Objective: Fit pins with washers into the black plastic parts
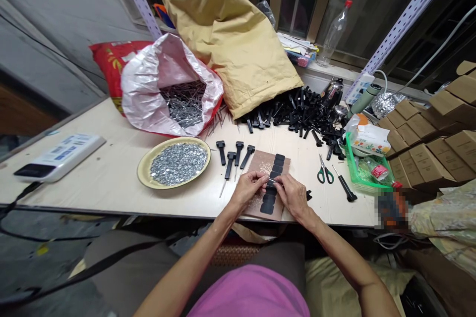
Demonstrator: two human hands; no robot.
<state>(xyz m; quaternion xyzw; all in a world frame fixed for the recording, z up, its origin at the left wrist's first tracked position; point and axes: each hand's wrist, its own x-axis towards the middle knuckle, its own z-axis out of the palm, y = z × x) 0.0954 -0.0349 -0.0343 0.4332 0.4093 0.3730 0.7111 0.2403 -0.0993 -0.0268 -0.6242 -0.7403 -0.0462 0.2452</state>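
My left hand point(253, 185) and my right hand point(292, 193) meet above a brown board point(277, 215) at the table's front edge. Their fingertips are closed around a thin metal rod point(272, 181), held roughly level between them. Beneath it, a row of black rounded pads point(267, 207) runs along the board; my fingers cover part of the row. Just left of the board lie several black T-shaped handles point(238, 146), at least some fitted with thin metal rods. A yellow bowl point(143, 177) of small shiny metal pieces point(178, 162) stands further left.
Behind the bowl, a red-and-white sack point(139, 94) spills metal rods. A large brown paper bag point(230, 44) leans over heaped black handles point(301, 109). On the right are green-handled scissors point(325, 172), a rodded handle point(346, 185), a green basket point(351, 163) and cardboard boxes point(427, 168).
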